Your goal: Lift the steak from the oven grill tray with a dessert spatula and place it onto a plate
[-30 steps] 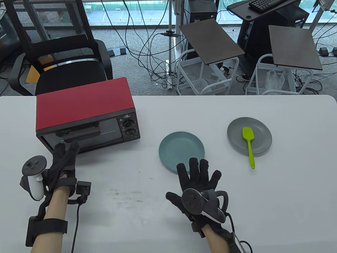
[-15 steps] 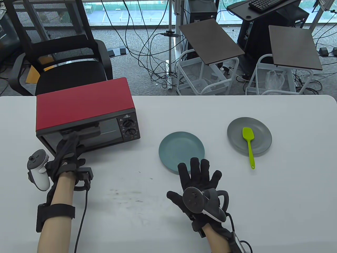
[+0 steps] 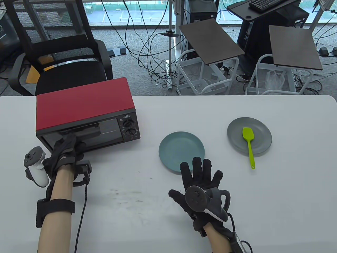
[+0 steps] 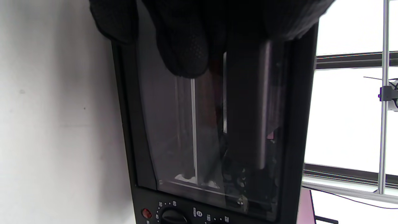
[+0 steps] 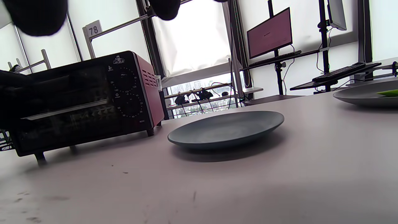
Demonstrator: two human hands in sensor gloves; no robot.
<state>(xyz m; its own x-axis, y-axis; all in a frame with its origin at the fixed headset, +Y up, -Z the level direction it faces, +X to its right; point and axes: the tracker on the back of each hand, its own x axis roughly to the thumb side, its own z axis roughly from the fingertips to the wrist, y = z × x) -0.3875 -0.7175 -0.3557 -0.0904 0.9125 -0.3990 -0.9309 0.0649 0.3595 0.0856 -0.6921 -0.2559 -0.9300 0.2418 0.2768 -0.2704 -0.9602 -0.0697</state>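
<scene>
A red toaster oven (image 3: 84, 105) stands at the table's left, its dark glass door up. My left hand (image 3: 65, 147) has its fingers curled over the left end of the oven door handle (image 3: 88, 133); in the left wrist view the fingers (image 4: 183, 46) wrap the handle (image 4: 245, 109). I cannot make out the steak or the grill tray behind the glass. A green dessert spatula (image 3: 248, 139) lies on a grey plate (image 3: 260, 131) at the right. My right hand (image 3: 201, 174) lies flat with fingers spread, its fingertips at the near rim of the teal plate (image 3: 181, 150).
The oven's two knobs (image 3: 129, 127) sit on its right front panel. The right wrist view shows the teal plate (image 5: 227, 129) with the oven (image 5: 77, 99) behind it. A black office chair (image 3: 60, 66) and wire carts stand beyond the table's far edge.
My left hand moved forward from the table up to the oven door and curled its fingers over the handle. My right hand has barely shifted.
</scene>
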